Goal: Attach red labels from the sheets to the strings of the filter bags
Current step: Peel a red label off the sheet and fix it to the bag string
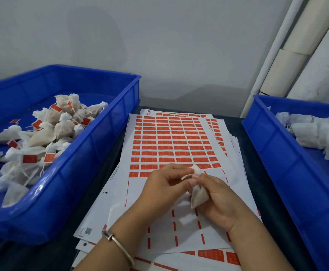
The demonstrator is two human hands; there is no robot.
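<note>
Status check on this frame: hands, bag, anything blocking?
Right hand grips filter bag. Left hand pinches at its top. Both over the label sheet. Nothing in the way.

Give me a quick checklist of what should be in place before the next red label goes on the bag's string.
1. Filter bag held: ok, right hand grips it.
2. String in left hand: cannot tell, fingers hide it.
3. Red labels left on top sheet: ok, many rows remain.
4. Label already peeled: cannot tell.
5. Room in left bin for finished bags: ok.
6. Unlabelled bags waiting in right bin: ok.
</note>
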